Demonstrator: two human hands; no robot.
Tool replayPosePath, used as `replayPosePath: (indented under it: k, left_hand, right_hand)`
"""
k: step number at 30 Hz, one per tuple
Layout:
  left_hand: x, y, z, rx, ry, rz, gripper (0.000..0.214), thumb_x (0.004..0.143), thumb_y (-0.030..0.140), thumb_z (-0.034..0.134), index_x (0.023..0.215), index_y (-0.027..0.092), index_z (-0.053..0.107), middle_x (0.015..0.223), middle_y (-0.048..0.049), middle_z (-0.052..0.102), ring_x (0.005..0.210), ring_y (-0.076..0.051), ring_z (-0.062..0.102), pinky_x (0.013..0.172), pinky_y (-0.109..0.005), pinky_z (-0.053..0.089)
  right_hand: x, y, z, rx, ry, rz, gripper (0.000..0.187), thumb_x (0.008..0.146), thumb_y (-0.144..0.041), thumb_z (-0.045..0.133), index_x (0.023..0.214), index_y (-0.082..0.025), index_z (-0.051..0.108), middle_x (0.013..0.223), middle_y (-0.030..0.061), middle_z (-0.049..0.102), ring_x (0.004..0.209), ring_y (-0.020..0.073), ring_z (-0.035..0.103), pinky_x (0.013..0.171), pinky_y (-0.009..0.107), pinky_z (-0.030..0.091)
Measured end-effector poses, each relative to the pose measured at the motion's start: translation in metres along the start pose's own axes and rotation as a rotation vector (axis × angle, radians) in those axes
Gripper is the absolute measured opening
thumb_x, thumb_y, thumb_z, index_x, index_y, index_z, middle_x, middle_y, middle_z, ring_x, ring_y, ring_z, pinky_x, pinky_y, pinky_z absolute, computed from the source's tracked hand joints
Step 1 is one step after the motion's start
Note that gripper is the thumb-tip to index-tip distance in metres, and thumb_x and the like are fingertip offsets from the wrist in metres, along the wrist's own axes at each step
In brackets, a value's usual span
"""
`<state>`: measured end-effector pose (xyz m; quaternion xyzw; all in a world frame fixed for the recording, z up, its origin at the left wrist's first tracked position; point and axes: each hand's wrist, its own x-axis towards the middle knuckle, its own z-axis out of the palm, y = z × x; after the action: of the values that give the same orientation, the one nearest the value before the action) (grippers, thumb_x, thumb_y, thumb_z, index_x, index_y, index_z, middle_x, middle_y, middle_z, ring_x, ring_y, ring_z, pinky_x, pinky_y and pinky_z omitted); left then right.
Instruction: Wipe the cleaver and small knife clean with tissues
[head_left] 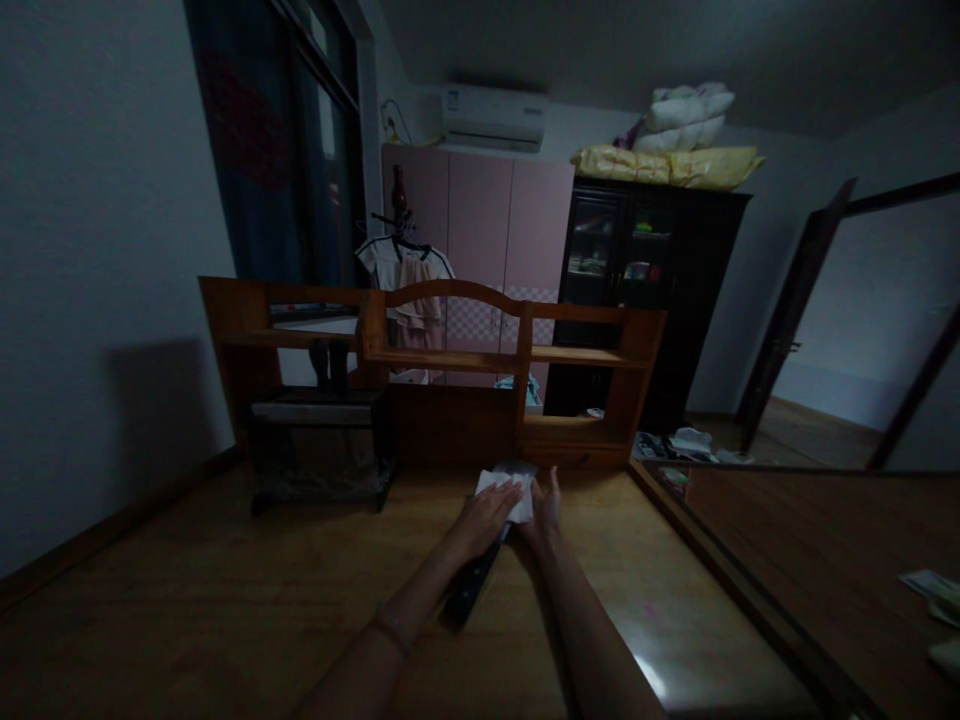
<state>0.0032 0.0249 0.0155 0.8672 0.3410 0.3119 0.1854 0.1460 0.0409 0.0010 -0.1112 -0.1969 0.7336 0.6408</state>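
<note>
Grip, left: the left hand (489, 514) lies over a white cloth (487, 482), paper possibly, with its fingers laid across the top. Whether they pinch or only press, cannot tell. Grip, right: the right hand (547, 512) stands against the cloth's right side, one digit raised; its other fingers are hidden, so closure cannot be told.

Under the cloth: a flat tool (472, 588), black handle angled towards the near edge of the tabletop (300, 600) and a little left, greyish end showing past the cloth towards the far edge. Knife-like; too dim to confirm. It is about mid-width; contact with the wood is unclear from where I stand.

Step in hand, my judgement: wiping the flat of the tool, right hand steadying. Next move calls for even pressure along the flat, fingertips clear of any sharp edge, and a firm hold if the tool must be turned.

Outward: a shelf unit (450, 289) runs along the far edge; a dark box-like stand (315, 460) sits near the far left corner. Beyond the far edge, a pink wardrobe (480, 220) and dark cabinet (709, 270).
</note>
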Motion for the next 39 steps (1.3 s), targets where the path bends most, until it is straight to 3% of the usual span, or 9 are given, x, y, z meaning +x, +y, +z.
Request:
replayPosePath:
  k: [5, 10, 19, 25, 31, 39]
  left_hand:
    - [-0.002, -0.007, -0.002, 0.148, 0.075, -0.111, 0.057, 0.101, 0.041, 0.014, 0.139, 0.015, 0.048, 0.147, -0.0084, 0.044, 0.140, -0.018, 0.034, 0.118, -0.039, 0.024]
    - [-0.004, -0.014, -0.006, 0.060, 0.135, -0.221, 0.060, 0.100, 0.045, 0.015, 0.137, 0.015, 0.050, 0.147, -0.0077, 0.045, 0.140, -0.017, 0.033, 0.118, -0.034, 0.025]
    - [-0.008, 0.005, -0.005, -0.150, 0.051, -0.076, 0.054, 0.095, 0.056, 0.033, 0.130, 0.025, 0.059, 0.138, -0.0021, 0.054, 0.134, -0.021, 0.045, 0.114, -0.035, 0.031]
    - [-0.006, 0.012, -0.003, -0.404, -0.013, -0.130, 0.060, 0.093, 0.059, 0.035, 0.104, 0.015, 0.075, 0.111, -0.0073, 0.071, 0.106, -0.024, 0.066, 0.103, -0.036, 0.044]
    - [0.001, 0.011, 0.000, -0.601, 0.067, -0.211, 0.068, 0.094, 0.060, 0.029, 0.085, 0.014, 0.078, 0.102, -0.0102, 0.074, 0.112, -0.024, 0.064, 0.107, -0.033, 0.040]
    - [0.002, 0.002, -0.002, -0.412, 0.150, -0.239, 0.068, 0.094, 0.058, 0.025, 0.091, 0.016, 0.078, 0.103, -0.0087, 0.074, 0.107, -0.023, 0.066, 0.103, -0.033, 0.043]
  right_hand:
    - [-0.002, 0.001, 0.001, 0.022, -0.022, -0.017, 0.049, 0.085, -0.063, 0.051, 0.102, -0.020, 0.065, 0.103, 0.0104, 0.073, 0.100, 0.0286, 0.067, 0.088, 0.048, 0.052]
    - [-0.004, 0.002, 0.003, 0.000, -0.012, -0.011, 0.050, 0.086, -0.063, 0.050, 0.108, -0.020, 0.063, 0.107, 0.0112, 0.072, 0.101, 0.0291, 0.067, 0.085, 0.048, 0.054]
    - [-0.002, -0.003, -0.001, -0.010, 0.039, -0.029, 0.050, 0.086, -0.067, 0.044, 0.095, -0.022, 0.063, 0.083, 0.0060, 0.072, 0.080, 0.0256, 0.069, 0.076, 0.043, 0.055]
    - [-0.004, -0.006, -0.004, -0.081, 0.101, -0.034, 0.057, 0.086, -0.072, 0.037, 0.096, -0.022, 0.061, 0.075, 0.0068, 0.072, 0.066, 0.0263, 0.069, 0.065, 0.043, 0.054]
    - [-0.006, -0.006, 0.000, -0.049, 0.125, -0.019, 0.055, 0.086, -0.072, 0.036, 0.094, -0.023, 0.059, 0.076, 0.0067, 0.071, 0.067, 0.0260, 0.068, 0.063, 0.043, 0.053]
    - [-0.002, -0.006, -0.001, 0.023, 0.073, -0.039, 0.051, 0.086, -0.068, 0.040, 0.095, -0.023, 0.061, 0.087, 0.0072, 0.072, 0.079, 0.0264, 0.069, 0.073, 0.045, 0.054]
